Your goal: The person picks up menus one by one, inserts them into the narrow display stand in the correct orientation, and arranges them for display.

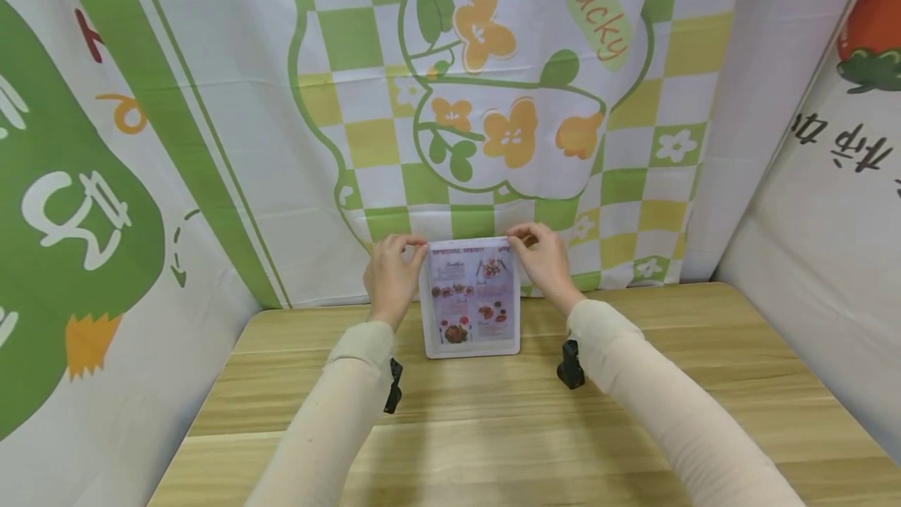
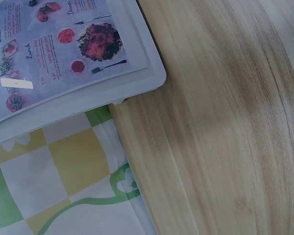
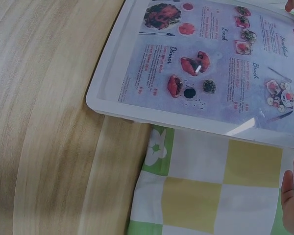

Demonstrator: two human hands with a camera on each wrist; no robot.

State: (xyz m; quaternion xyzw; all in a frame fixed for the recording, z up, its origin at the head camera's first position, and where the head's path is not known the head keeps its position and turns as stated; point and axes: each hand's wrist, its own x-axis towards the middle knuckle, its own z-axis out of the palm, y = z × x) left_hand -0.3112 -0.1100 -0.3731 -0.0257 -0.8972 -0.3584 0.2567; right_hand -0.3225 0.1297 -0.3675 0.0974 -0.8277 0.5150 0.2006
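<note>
A white-framed menu holder (image 1: 470,300) stands upright at the back of the wooden table, leaning slightly away. Behind its clear cover sits a purple menu sheet (image 3: 220,61) headed "SPECIAL MENU", with food pictures. At the holder's top left corner, my left hand (image 1: 394,276) pinches the edge between thumb and fingers. My right hand (image 1: 545,263) pinches the top right corner the same way. The left wrist view shows the holder's lower left corner (image 2: 154,81) resting on the wood; barely any of the left hand appears there. Fingers behind the frame are hidden.
A checkered green, yellow and white cloth (image 1: 486,213) hangs just behind the holder along the back edge of the table (image 1: 486,421). Printed cloth walls stand at the left (image 1: 211,335) and right (image 1: 795,257). Black wrist cameras hang below both cuffs.
</note>
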